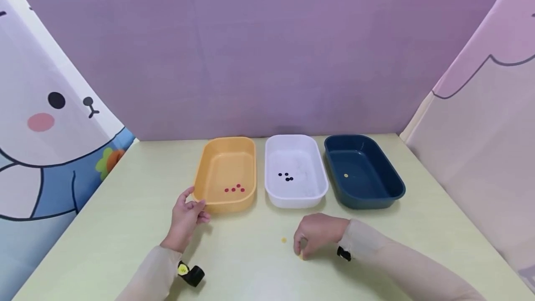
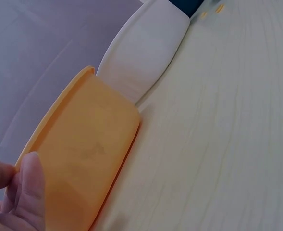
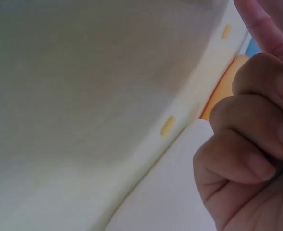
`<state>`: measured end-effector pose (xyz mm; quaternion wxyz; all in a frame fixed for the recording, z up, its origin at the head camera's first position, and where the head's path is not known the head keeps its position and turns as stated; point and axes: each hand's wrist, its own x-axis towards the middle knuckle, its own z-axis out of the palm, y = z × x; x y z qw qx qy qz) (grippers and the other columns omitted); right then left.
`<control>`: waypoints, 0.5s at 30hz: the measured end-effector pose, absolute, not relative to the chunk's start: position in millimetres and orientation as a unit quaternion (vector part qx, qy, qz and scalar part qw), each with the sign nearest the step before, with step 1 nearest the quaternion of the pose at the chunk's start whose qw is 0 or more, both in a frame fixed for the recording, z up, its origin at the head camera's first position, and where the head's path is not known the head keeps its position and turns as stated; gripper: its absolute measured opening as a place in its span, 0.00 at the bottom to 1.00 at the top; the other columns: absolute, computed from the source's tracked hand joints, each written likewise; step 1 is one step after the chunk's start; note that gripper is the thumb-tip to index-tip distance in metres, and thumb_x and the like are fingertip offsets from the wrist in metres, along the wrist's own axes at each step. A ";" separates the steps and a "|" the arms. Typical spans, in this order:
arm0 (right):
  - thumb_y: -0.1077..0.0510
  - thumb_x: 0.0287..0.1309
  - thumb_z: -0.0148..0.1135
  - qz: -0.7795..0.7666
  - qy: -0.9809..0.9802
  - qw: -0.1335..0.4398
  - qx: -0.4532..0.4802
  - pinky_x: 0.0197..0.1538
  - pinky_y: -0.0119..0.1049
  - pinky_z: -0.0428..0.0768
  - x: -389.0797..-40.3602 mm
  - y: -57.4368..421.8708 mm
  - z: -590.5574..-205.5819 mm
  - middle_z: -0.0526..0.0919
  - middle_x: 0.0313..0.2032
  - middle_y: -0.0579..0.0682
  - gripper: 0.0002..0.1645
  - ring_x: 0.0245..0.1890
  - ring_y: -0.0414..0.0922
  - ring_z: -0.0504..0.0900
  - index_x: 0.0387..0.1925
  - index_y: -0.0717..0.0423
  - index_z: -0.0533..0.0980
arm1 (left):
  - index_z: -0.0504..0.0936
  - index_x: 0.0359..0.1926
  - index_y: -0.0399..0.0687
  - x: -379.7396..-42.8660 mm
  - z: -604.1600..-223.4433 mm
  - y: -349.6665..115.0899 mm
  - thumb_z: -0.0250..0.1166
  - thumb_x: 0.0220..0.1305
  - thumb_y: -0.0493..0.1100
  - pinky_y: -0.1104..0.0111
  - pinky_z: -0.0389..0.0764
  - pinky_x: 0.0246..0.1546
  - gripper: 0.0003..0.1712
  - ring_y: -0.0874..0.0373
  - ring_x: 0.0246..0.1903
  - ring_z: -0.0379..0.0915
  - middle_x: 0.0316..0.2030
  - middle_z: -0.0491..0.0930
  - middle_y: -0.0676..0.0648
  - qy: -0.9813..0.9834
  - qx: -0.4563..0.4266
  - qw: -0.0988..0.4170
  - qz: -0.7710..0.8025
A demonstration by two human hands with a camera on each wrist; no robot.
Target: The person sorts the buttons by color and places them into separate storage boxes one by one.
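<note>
My left hand (image 1: 185, 219) grips the near left corner of the yellow-orange tray (image 1: 231, 207), its thumb and fingers on the rim (image 2: 64, 94). Several small red discs (image 1: 233, 190) lie inside that tray. To the right of the white tray's front, my right hand (image 1: 319, 230) is low over the table, thumb and index fingertip together at a small yellow disc (image 1: 302, 257). Its other fingers (image 3: 252, 120) are curled in the right wrist view. A loose yellow disc (image 1: 283, 240) lies just left of this hand. Two yellow discs (image 3: 167, 126) show on the table in the right wrist view.
Beside the orange tray stand a white tray (image 1: 296, 202) with several black discs (image 1: 286, 179) and a navy tray (image 1: 369, 203) with one yellow disc (image 1: 346, 175). The pale wood-grain table (image 1: 242, 264) ends at a purple backdrop (image 1: 267, 59); patterned cloths hang at both sides.
</note>
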<state>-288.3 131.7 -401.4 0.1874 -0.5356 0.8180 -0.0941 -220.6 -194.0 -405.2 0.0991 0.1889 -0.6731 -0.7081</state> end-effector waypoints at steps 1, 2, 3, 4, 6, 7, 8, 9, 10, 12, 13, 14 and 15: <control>0.57 0.42 0.73 -0.093 0.818 0.187 -0.536 0.36 0.21 0.72 -288.2 131.9 -401.4 0.79 0.28 0.27 0.06 0.29 0.26 0.72 0.25 0.41 0.84 | 0.45 0.73 0.39 -221.0 -405.3 -194.0 0.52 0.70 0.29 0.75 0.80 0.22 0.36 0.64 0.16 0.74 0.24 0.71 0.53 -0.672 0.190 0.100 -0.709; 0.57 0.42 0.73 -0.092 0.817 0.187 -0.538 0.36 0.22 0.72 -288.2 132.2 -401.5 0.79 0.27 0.27 0.06 0.29 0.26 0.72 0.25 0.41 0.84 | 0.45 0.73 0.39 -221.4 -405.3 -193.9 0.52 0.70 0.29 0.75 0.80 0.21 0.36 0.65 0.16 0.74 0.24 0.71 0.53 -0.670 0.191 0.101 -0.710; 0.57 0.43 0.72 -0.090 0.816 0.187 -0.539 0.36 0.22 0.72 -288.4 132.5 -401.5 0.79 0.27 0.27 0.07 0.29 0.26 0.72 0.25 0.41 0.84 | 0.45 0.73 0.39 -221.8 -405.3 -193.9 0.52 0.69 0.29 0.75 0.80 0.21 0.37 0.65 0.16 0.74 0.24 0.71 0.53 -0.667 0.192 0.102 -0.712; 0.57 0.43 0.72 -0.085 0.816 0.186 -0.541 0.36 0.22 0.72 -288.5 132.8 -401.0 0.78 0.27 0.27 0.07 0.29 0.26 0.72 0.25 0.41 0.84 | 0.45 0.73 0.39 -222.2 -405.3 -193.7 0.52 0.69 0.29 0.75 0.80 0.21 0.37 0.65 0.16 0.74 0.24 0.71 0.53 -0.666 0.192 0.102 -0.714; 0.58 0.42 0.72 -0.074 0.818 0.180 -0.542 0.36 0.22 0.72 -289.1 133.0 -400.7 0.78 0.27 0.27 0.07 0.29 0.26 0.72 0.24 0.40 0.83 | 0.45 0.73 0.39 -222.9 -405.2 -193.4 0.52 0.69 0.29 0.75 0.80 0.21 0.37 0.65 0.16 0.74 0.24 0.71 0.53 -0.663 0.191 0.102 -0.717; 0.58 0.42 0.72 -0.069 0.818 0.178 -0.542 0.35 0.22 0.71 -289.3 133.0 -400.5 0.77 0.26 0.27 0.07 0.29 0.26 0.72 0.24 0.40 0.83 | 0.45 0.73 0.39 -223.0 -405.3 -193.4 0.52 0.69 0.29 0.75 0.80 0.21 0.37 0.65 0.16 0.74 0.24 0.71 0.53 -0.661 0.191 0.100 -0.719; 0.58 0.42 0.72 -0.066 0.818 0.177 -0.544 0.35 0.22 0.71 -289.2 133.0 -400.5 0.77 0.26 0.27 0.07 0.29 0.27 0.72 0.24 0.40 0.83 | 0.45 0.73 0.39 -222.7 -405.4 -193.4 0.52 0.69 0.29 0.75 0.80 0.21 0.37 0.65 0.16 0.74 0.24 0.71 0.53 -0.660 0.192 0.100 -0.719; 0.58 0.42 0.72 -0.064 0.817 0.177 -0.545 0.35 0.22 0.71 -288.9 132.8 -400.4 0.77 0.25 0.27 0.07 0.28 0.27 0.71 0.24 0.40 0.82 | 0.45 0.73 0.39 -222.2 -405.4 -193.4 0.52 0.69 0.29 0.75 0.80 0.21 0.37 0.65 0.16 0.74 0.24 0.71 0.53 -0.659 0.193 0.100 -0.720; 0.58 0.42 0.71 -0.065 0.816 0.177 -0.547 0.34 0.22 0.71 -288.4 132.5 -400.6 0.77 0.25 0.27 0.07 0.28 0.27 0.71 0.24 0.40 0.82 | 0.45 0.73 0.39 -221.5 -405.5 -193.6 0.53 0.69 0.29 0.75 0.80 0.21 0.37 0.65 0.16 0.74 0.24 0.71 0.53 -0.660 0.195 0.099 -0.719; 0.57 0.43 0.72 -0.068 0.814 0.179 -0.548 0.34 0.22 0.70 -287.0 131.8 -401.7 0.77 0.26 0.28 0.07 0.27 0.27 0.70 0.25 0.40 0.82 | 0.45 0.73 0.39 -220.4 -405.9 -194.2 0.52 0.69 0.29 0.75 0.80 0.21 0.37 0.65 0.16 0.74 0.23 0.71 0.52 -0.661 0.195 0.099 -0.718; 0.57 0.43 0.72 -0.069 0.814 0.182 -0.547 0.34 0.22 0.70 -286.3 131.6 -401.8 0.77 0.26 0.28 0.08 0.27 0.27 0.70 0.26 0.40 0.82 | 0.45 0.73 0.39 -220.2 -405.8 -194.2 0.52 0.69 0.29 0.75 0.80 0.21 0.38 0.65 0.16 0.74 0.23 0.71 0.52 -0.661 0.195 0.098 -0.718; 0.57 0.43 0.72 -0.070 0.814 0.184 -0.546 0.34 0.22 0.70 -285.8 131.6 -401.6 0.77 0.27 0.29 0.08 0.27 0.28 0.70 0.27 0.40 0.82 | 0.45 0.73 0.39 -220.3 -405.7 -194.1 0.52 0.69 0.29 0.75 0.80 0.21 0.38 0.65 0.16 0.74 0.24 0.71 0.52 -0.662 0.195 0.098 -0.717; 0.57 0.43 0.72 -0.071 0.815 0.187 -0.544 0.34 0.23 0.70 -285.3 131.5 -400.8 0.77 0.27 0.29 0.09 0.27 0.28 0.70 0.28 0.40 0.82 | 0.45 0.73 0.40 -220.3 -405.4 -193.8 0.52 0.69 0.29 0.75 0.80 0.21 0.38 0.65 0.16 0.74 0.24 0.71 0.52 -0.662 0.194 0.098 -0.718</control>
